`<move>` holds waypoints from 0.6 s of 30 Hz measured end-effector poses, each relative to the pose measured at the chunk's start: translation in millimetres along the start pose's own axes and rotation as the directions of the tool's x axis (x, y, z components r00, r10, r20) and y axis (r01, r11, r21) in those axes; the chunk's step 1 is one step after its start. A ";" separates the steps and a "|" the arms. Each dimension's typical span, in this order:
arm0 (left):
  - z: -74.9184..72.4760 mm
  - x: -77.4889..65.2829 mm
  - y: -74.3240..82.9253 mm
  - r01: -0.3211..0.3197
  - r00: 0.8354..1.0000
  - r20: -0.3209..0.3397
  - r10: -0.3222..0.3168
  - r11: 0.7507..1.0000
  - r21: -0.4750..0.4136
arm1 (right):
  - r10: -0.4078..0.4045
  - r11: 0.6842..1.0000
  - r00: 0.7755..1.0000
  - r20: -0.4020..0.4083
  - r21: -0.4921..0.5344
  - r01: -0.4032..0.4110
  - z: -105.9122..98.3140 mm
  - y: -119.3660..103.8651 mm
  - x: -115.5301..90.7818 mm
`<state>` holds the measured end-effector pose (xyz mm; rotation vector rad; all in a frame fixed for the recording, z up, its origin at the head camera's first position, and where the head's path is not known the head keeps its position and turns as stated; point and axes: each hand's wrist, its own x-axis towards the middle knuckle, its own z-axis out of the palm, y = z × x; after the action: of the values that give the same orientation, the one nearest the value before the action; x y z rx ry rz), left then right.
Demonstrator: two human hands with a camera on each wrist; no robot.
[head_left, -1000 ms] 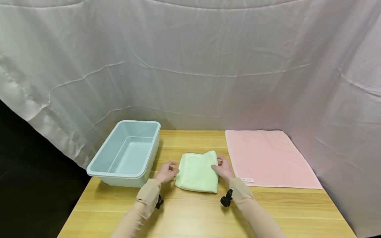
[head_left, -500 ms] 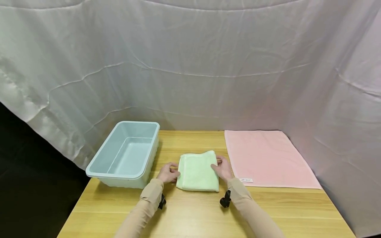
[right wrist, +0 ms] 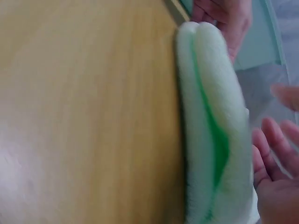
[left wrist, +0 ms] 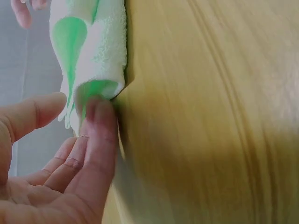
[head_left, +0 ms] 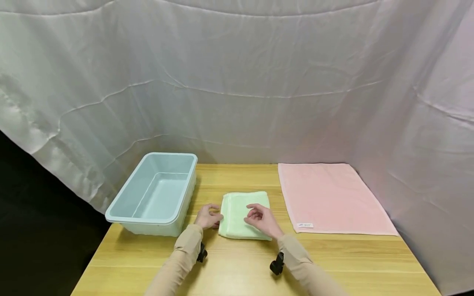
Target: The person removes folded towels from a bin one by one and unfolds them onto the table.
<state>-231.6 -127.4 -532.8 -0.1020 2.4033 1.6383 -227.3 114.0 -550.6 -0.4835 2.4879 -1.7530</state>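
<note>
A folded pale green towel (head_left: 235,205) lies on the table, its stacked folds showing in both wrist views. At its left edge is my left hand (head_left: 209,217). In the left wrist view the fingertips (left wrist: 100,109) touch the end of a fold, partly hidden by it, and the thumb stands apart from the fingers. Over the towel's right half hovers my right hand (head_left: 262,220), fingers loosely bent with nothing between them. The right wrist view shows its fingers (right wrist: 278,144) beside the towel's upper side, thumb spread away.
To the left stands a light blue plastic basin (head_left: 170,222), with nothing seen inside. A pink towel (head_left: 333,197) with a small white label lies flat at the right. Grey curtain (head_left: 237,102) closes off the back and sides of the wooden table (head_left: 237,267).
My right hand has left the green towel's right edge and moved left over its top. The towel's raised far right corner now lies flatter. My left hand has come slightly closer to the towel.
</note>
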 end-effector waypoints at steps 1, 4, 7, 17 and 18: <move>0.5 0.0 0.1 0.000 1.000 -0.005 0.000 1.000 0.000 | -0.017 1.000 0.999 0.042 0.000 0.017 2.4 0.2 -0.8; 2.4 -0.7 1.2 -0.002 1.000 -0.011 0.002 1.000 0.001 | -0.039 0.999 0.989 0.142 0.010 0.038 5.4 4.6 -1.5; 4.3 -0.6 0.9 0.000 1.000 -0.006 -0.001 1.000 -0.020 | -0.046 0.999 0.977 0.210 0.027 0.041 3.7 11.9 -0.3; 6.3 1.9 -2.8 0.075 0.997 0.028 -0.071 0.987 -0.142 | -0.057 0.998 0.945 0.323 -0.008 0.063 0.0 19.8 3.2; 6.9 2.5 -3.0 0.080 0.997 0.035 -0.076 0.983 -0.163 | -0.065 0.997 0.941 0.331 -0.016 0.074 0.2 20.5 3.3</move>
<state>-232.5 -121.9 -538.5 -0.1967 2.2111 1.7867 -234.9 119.1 -569.3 -0.8041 2.2859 -1.5106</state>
